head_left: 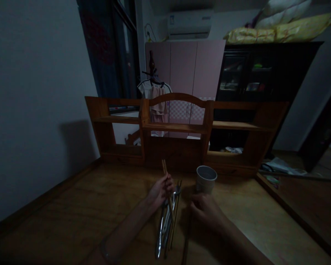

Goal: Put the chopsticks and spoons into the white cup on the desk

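Fingers (166, 183) of the left hand (160, 191) are closed on wooden chopsticks (164, 167). The grip sits partway along the shafts. The upper ends rise above the fingers and tilt slightly away to the left, and the lower ends run down past the palm. Light is low; I cannot tell whether one stick or two is held.

Right hand (206, 210): its back faces the camera and the fingers are curled out of sight beneath it. I cannot tell whether they are open or closed, or whether they hold anything. It rests low on the bench (71, 213).

Cup (206, 179): pale, upright, mouth open, just beyond the right hand's fingers. Whether they touch it is not resolvable.

Utensils (165, 224): a loose bundle lies flat on the bench between the two hands, just below the left fingers. It holds metal pieces with a spoon bowl at the far end, plus thin sticks. The pieces lie roughly parallel, pointing away from the person.

Wooden shelf unit (179, 127) stands at the far edge of the bench, well beyond both sets of fingers.
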A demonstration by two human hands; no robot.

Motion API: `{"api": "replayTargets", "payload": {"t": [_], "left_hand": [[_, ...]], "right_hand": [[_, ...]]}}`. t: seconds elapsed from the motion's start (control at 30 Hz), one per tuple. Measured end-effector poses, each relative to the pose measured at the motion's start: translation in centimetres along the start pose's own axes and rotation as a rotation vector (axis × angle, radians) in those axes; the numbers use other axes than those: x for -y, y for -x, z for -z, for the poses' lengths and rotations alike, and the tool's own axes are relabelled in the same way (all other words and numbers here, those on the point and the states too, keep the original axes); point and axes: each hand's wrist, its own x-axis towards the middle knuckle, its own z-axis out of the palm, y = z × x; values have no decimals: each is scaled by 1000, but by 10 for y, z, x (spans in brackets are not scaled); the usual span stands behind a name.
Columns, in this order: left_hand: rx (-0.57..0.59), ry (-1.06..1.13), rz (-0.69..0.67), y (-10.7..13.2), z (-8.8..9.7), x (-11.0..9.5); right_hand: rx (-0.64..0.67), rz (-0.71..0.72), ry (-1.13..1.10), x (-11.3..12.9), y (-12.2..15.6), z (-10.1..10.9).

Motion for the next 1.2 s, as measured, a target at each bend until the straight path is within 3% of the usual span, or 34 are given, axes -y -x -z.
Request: {"api": "replayTargets", "payload": {"t": [0.1, 0.2, 0.37, 0.5, 0.6, 0.73, 0.9, 1.03, 1.2], "left_hand": [[72, 224, 73, 2, 0, -4], [78, 249, 68, 3, -3, -7], [45, 183, -60, 6, -14, -2], [121, 204, -166, 11, -39, 6], [227, 53, -200, 14, -63, 9], [311, -418, -271, 17, -75, 13], [158, -789, -397, 17, -56, 26], [78, -829, -417, 18, -48, 35], [6, -845, -445, 21, -53, 39]], "right_hand": [[25, 26, -85, 0, -2, -6], [29, 52, -193, 3, -3, -10], [-74, -71, -405, 3, -6, -12], [-18, -143, -702, 6, -12, -2], [28, -107, -846, 8, -13, 8], [2, -45, -812, 1, -8, 12], [48, -11, -768, -5, -5, 11], [48, -12, -703, -7, -5, 12], [35, 7, -583, -10, -5, 10]]}}
